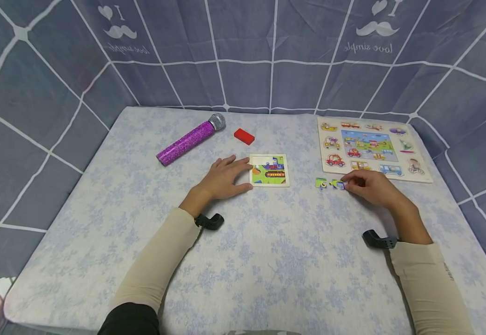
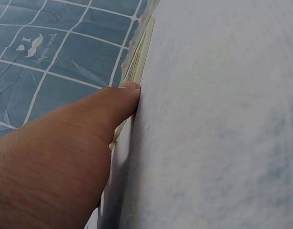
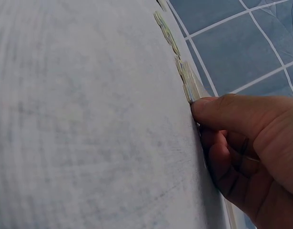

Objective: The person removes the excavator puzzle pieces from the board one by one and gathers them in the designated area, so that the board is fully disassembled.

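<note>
A small square jigsaw tray (image 1: 269, 185) lies in the middle of the table, showing a digger picture with a pale bare patch at its top left. My left hand (image 1: 224, 179) rests at its left side, fingers loosely spread, thumb and fingertips touching the edge. In the left wrist view the thumb (image 2: 122, 98) lies against the tray's side. Over to the right, my right hand (image 1: 370, 186) pinches a blue-and-green jigsaw piece (image 1: 337, 184) by its right end, low at the tabletop. A second, green piece (image 1: 321, 183) lies just left of it.
A purple glitter microphone (image 1: 188, 141) with a silver head lies at the back left, near a red block (image 1: 244, 136). At the back right is a large wooden vehicle puzzle board (image 1: 376, 175), close behind my right hand. Blue-grey checked cloth (image 1: 247, 83) hangs behind the table.
</note>
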Tool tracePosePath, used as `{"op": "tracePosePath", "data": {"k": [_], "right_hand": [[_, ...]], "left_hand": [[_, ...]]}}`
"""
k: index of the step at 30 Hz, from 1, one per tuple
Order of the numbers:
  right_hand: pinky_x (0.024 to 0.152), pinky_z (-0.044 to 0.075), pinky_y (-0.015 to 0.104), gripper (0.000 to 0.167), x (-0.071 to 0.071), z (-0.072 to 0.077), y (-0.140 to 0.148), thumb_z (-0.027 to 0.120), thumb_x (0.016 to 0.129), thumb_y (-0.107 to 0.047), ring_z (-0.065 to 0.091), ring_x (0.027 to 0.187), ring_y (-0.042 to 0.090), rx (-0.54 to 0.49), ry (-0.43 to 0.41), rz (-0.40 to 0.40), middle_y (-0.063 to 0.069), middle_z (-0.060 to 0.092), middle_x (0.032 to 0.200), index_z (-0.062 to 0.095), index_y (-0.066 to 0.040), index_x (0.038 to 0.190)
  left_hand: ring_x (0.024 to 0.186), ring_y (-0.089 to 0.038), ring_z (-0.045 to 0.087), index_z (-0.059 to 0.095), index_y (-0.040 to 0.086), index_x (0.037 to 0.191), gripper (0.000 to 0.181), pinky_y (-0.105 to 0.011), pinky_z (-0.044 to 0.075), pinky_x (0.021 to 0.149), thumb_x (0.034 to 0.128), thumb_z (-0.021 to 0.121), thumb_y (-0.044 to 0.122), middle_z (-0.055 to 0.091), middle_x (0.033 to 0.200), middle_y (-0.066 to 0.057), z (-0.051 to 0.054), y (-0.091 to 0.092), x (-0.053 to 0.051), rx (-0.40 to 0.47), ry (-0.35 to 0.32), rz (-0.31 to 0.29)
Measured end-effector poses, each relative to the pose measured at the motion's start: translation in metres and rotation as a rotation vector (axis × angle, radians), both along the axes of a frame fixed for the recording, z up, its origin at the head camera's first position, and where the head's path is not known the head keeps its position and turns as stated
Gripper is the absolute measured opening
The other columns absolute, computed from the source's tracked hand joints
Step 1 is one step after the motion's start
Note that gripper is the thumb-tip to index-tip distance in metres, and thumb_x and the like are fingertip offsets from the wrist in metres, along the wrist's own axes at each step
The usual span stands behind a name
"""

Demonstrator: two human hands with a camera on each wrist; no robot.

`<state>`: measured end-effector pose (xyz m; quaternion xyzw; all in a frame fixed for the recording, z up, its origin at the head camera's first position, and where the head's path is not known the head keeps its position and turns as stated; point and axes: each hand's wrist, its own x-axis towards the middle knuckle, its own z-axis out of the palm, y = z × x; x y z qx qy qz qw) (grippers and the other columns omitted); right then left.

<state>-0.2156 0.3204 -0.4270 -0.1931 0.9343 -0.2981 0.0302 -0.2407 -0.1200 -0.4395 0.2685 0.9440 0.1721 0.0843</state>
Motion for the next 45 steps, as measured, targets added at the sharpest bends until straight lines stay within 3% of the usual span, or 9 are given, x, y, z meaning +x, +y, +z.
{"op": "tracePosePath", "data": {"k": [9,12,21,26,34,45], "right_hand": [[0.061,0.04,0.026,0.016,-0.003,0.007,-0.005,0.068,0.098,-0.009,0.049,0.069,0.014,0.001,0.008,0.006,0.002,0.058,0.079,0.072,-0.003,0.112],[0.059,0.04,0.027,0.017,-0.006,0.013,-0.019,0.067,0.098,-0.008,0.049,0.067,0.015,-0.011,0.026,0.048,0.002,0.057,0.077,0.071,-0.003,0.113],[0.07,0.044,0.04,0.023,-0.042,0.028,-0.113,0.065,0.098,-0.006,0.051,0.079,0.022,0.044,-0.03,0.258,0.006,0.059,0.09,0.068,0.0,0.12],[0.073,0.042,0.041,0.023,-0.065,0.022,-0.157,0.063,0.099,-0.006,0.049,0.08,0.024,0.097,-0.045,0.295,0.009,0.056,0.094,0.07,-0.003,0.12],[0.076,0.045,0.04,0.021,-0.074,0.008,-0.175,0.064,0.097,-0.003,0.051,0.082,0.025,0.093,-0.096,0.278,0.013,0.057,0.098,0.07,0.0,0.117],[0.078,0.039,0.041,0.017,-0.074,0.011,-0.175,0.064,0.095,-0.004,0.045,0.086,0.027,0.063,-0.102,0.228,0.013,0.05,0.096,0.067,-0.001,0.111]], "left_hand": [[0.152,-0.032,0.017,0.044,0.024,0.155,0.067,-0.057,0.008,0.118,0.0976,0.059,0.055,0.026,0.165,0.003,0.001,0.001,-0.002,0.013,0.001,-0.004],[0.152,-0.032,0.017,0.043,0.024,0.155,0.067,-0.057,0.008,0.118,0.0976,0.058,0.056,0.026,0.165,0.003,-0.001,0.001,-0.003,0.012,-0.002,-0.012],[0.152,-0.031,0.017,0.043,0.025,0.155,0.067,-0.057,0.008,0.118,0.0977,0.058,0.056,0.026,0.165,0.004,-0.005,0.001,0.0,0.021,-0.012,0.003],[0.151,-0.031,0.018,0.044,0.025,0.154,0.067,-0.058,0.01,0.118,0.0974,0.058,0.057,0.027,0.165,0.004,-0.006,0.001,0.002,0.021,-0.008,0.01],[0.151,-0.033,0.019,0.045,0.024,0.154,0.067,-0.059,0.01,0.118,0.0973,0.059,0.056,0.028,0.165,0.003,-0.006,0.0,0.004,0.017,0.0,0.009],[0.151,-0.032,0.02,0.046,0.024,0.153,0.066,-0.059,0.01,0.118,0.0978,0.057,0.057,0.029,0.164,0.003,-0.001,-0.001,0.0,0.028,0.016,-0.003]]}}
